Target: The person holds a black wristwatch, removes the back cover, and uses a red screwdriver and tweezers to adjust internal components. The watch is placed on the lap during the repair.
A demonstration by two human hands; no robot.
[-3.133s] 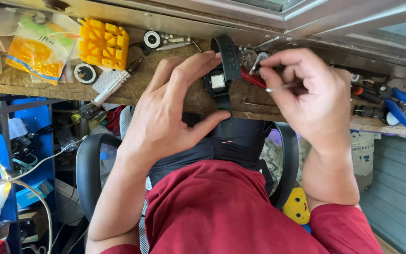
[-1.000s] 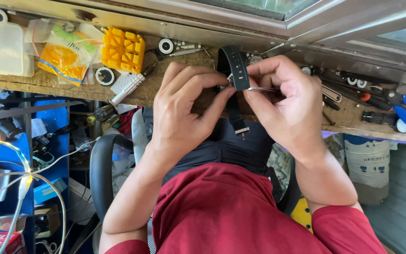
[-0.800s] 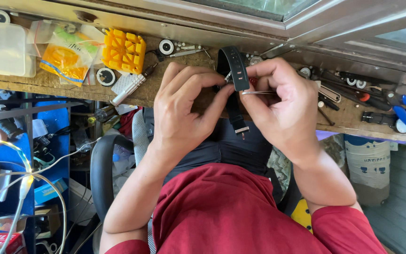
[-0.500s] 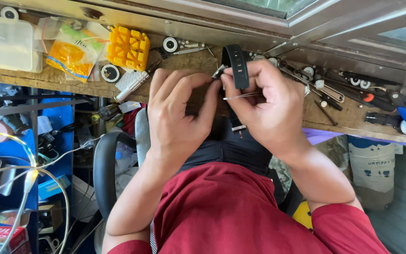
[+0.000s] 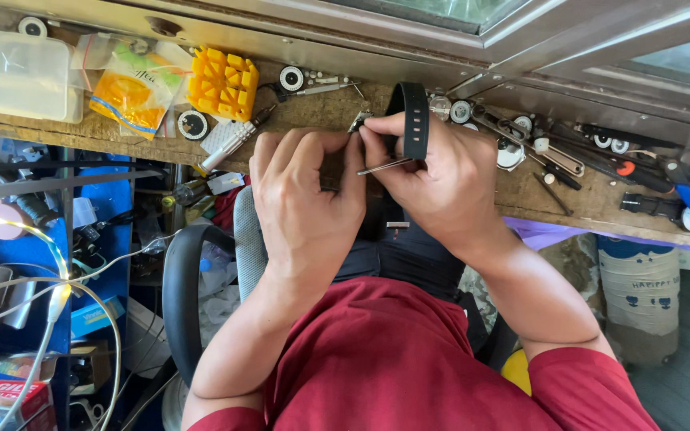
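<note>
My left hand (image 5: pixel 305 191) and my right hand (image 5: pixel 441 175) meet at the front edge of the wooden workbench (image 5: pixel 313 112). Between their fingertips is a watch with a black strap (image 5: pixel 415 120). The strap stands up over my right fingers. My left thumb and fingers pinch the small metal end of the watch (image 5: pixel 358 122). My right hand also holds a thin metal tool (image 5: pixel 385 166), which points left toward my left hand. The watch case itself is mostly hidden by my fingers.
The bench holds a yellow plastic block (image 5: pixel 223 82), an orange packet (image 5: pixel 129 92), a clear box (image 5: pixel 13 72), round parts (image 5: pixel 291 78), and pliers and screwdrivers (image 5: pixel 640 172) at the right. A chair armrest (image 5: pixel 181 295) and cluttered blue shelves (image 5: pixel 41 263) lie lower left.
Both hands have shifted up and a little right toward the bench edge. The strap now sits upright over my right fingers, and the thin tool points at my left fingertips.
</note>
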